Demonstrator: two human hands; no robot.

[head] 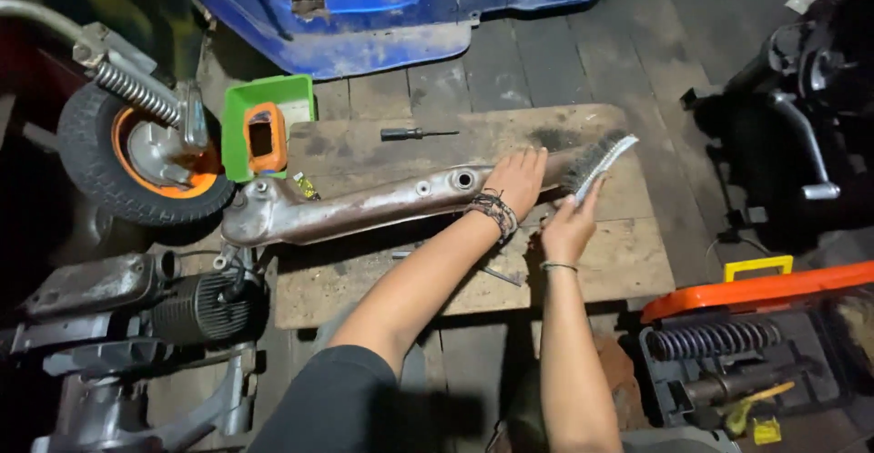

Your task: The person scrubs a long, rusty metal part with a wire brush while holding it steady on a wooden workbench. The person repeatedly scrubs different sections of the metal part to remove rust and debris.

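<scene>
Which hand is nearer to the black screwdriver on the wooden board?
Left. The left hand presses the metal part just below-right of the screwdriver; the right hand holds the wire brush, farther right.

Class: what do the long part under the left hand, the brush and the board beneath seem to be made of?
Long part: cast metal, probably; dull grey-brown, grimy sheen, bolt holes.
Brush: stiff grey wire bristles on a pale handle, material unclear.
Board: bare, stained wood with visible grain.
Left hand presses the part; right hand grips the brush.

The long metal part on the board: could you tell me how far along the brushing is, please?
Done: dark dust lies on the wooden board. In hand: left hand steadies the metal part; right hand holds the wire brush at its end. Left: most still looks brown and rusty.
</scene>
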